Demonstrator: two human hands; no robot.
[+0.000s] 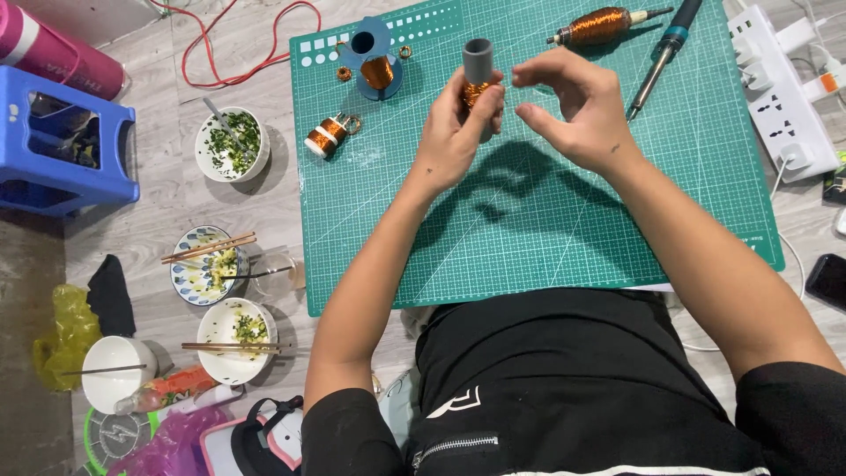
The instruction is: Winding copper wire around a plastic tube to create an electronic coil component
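My left hand [458, 128] grips a short grey tube [478, 62] with copper wire wound round its middle, held upright above the green cutting mat [529, 229]. My right hand [573, 106] hovers just right of the tube, fingers pinched together as if on thin wire; the wire itself is too fine to see. A small copper wire spool [324, 137] lies on the mat's left edge. A blue holder with a copper coil [376, 66] stands behind it. A long copper-wound spindle [601, 26] and a soldering iron [663, 53] lie at the mat's far side.
A white power strip [780, 88] lies to the right, a phone [828, 280] near it. Several bowls with food scraps and chopsticks [231, 145] sit on the floor at left, beside a blue plastic stool [62, 145], a pink bottle [53, 48] and a red cable [238, 53].
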